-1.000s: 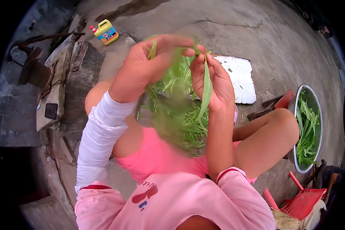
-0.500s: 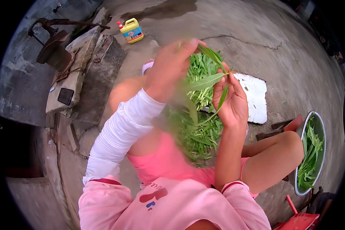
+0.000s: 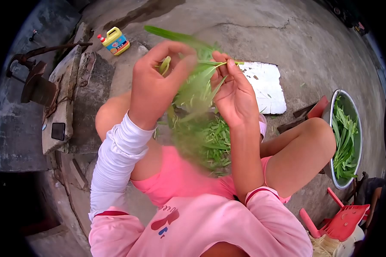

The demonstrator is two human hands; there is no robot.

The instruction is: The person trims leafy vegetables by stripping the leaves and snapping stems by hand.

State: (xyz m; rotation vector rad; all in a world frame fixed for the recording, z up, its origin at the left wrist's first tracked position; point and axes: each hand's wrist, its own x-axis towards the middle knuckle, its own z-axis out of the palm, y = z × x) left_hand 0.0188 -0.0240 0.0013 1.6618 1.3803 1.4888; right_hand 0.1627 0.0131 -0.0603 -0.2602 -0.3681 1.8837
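My right hand [image 3: 236,92] pinches a thin green stem [image 3: 223,64] with long narrow leaves, which looks like water spinach. Its tip pokes out to the right past the fingertips. Close by on the left, my left hand [image 3: 156,81] is closed, and a pale green leafy piece [image 3: 164,65] shows between its fingers. A long leaf [image 3: 169,34] extends beyond that hand, partly blurred. Below both hands, between my knees, lies a heap of cut greens [image 3: 217,139]. Part of the heap is hidden by the hands and blurred leaves.
A white board [image 3: 263,92] lies beyond my right hand. By my right knee, a metal basin [image 3: 359,141] holds greens [image 3: 344,143]. A yellow jug [image 3: 117,43] stands ahead left. A phone [image 3: 58,131] rests on a concrete slab near a hand pump [image 3: 38,85]. A red chair [image 3: 346,220] is lower right.
My left hand has moved left and slightly down, away from my right hand. The right hand is also further left in view. The whole scene has shifted as the camera turned.
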